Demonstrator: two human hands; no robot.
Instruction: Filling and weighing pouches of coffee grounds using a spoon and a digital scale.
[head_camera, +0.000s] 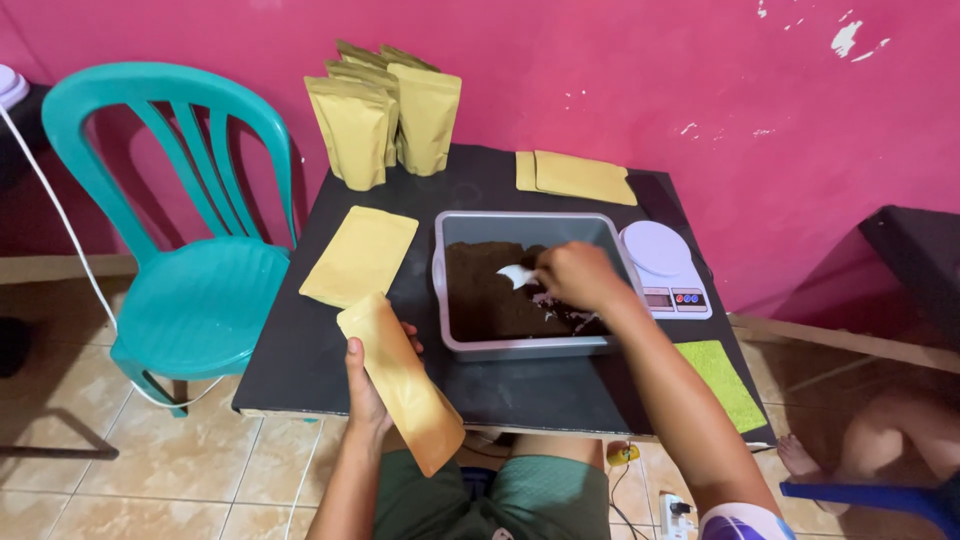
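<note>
Left fingers (362, 372) clasping pouch (402, 383), right fingers (556, 268) pinching scoop (516, 275)

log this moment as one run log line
left hand: holds tan paper pouch | right hand: white scoop in grey plastic tub of dark brown grounds | white kitchen scale beside

Left hand (366, 385) is holding up a yellow pouch (401, 380), tilted, just over the near edge of the black table (320, 350). Right hand (580, 277) is down in the grey tub (520, 345) of dark brown powder, gripping a small white scoop (516, 275). White kitchen scale (665, 265) sits right beside the tub. More pouches stand at the back (385, 115), one lies flat (360, 255), teal chair (190, 290) on the left.
</note>
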